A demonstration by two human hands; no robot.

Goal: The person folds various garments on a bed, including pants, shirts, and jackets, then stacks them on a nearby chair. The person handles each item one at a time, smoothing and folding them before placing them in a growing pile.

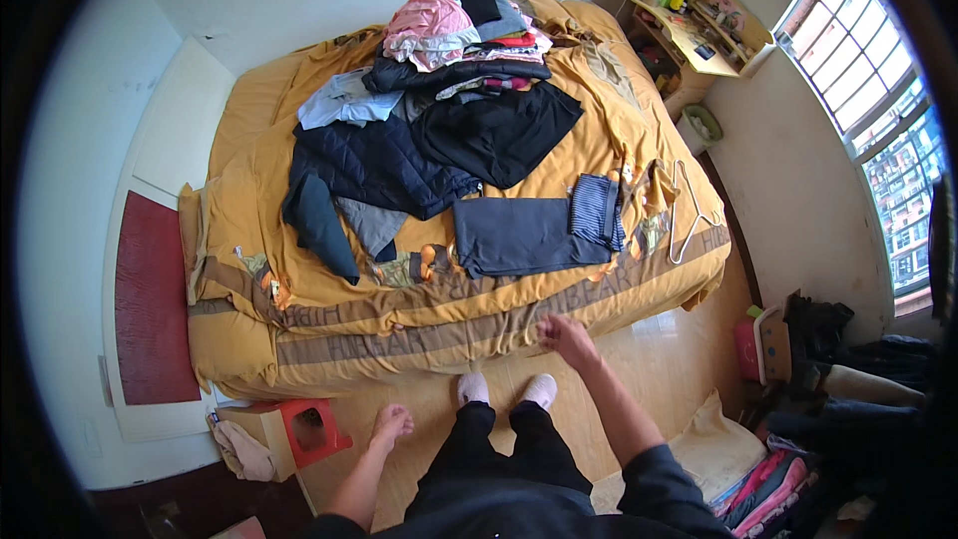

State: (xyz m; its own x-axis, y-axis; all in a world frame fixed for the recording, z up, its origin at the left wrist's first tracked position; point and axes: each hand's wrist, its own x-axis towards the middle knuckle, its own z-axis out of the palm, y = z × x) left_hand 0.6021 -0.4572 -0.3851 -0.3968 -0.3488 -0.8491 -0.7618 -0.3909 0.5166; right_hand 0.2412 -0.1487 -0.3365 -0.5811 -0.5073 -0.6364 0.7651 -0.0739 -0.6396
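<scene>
My left hand (pixel 393 421) hangs over the floor near a red plastic stool, loosely curled and holding nothing I can see. Closer to the bed's front edge, my right hand (pixel 563 340) is raised with fingers bent and nothing visible in it. On the bed before me lie folded dark grey trousers (pixel 513 236), with a folded blue striped garment (pixel 593 209) on their right end. A navy quilted jacket (pixel 367 161) is spread behind them, beside black trousers (pixel 498 127). A dark teal garment (pixel 322 221) and a grey one (pixel 372 221) lie at the left.
A pile of clothes topped by a pink garment (pixel 430 26) stands farther back. A white hanger (pixel 685 217) lies on the yellow bedspread (pixel 251 135). The red stool (pixel 310 434) is at lower left, a waste bin (pixel 698 127) by the desk (pixel 681 30). Clothes (pixel 775 490) fill the lower right.
</scene>
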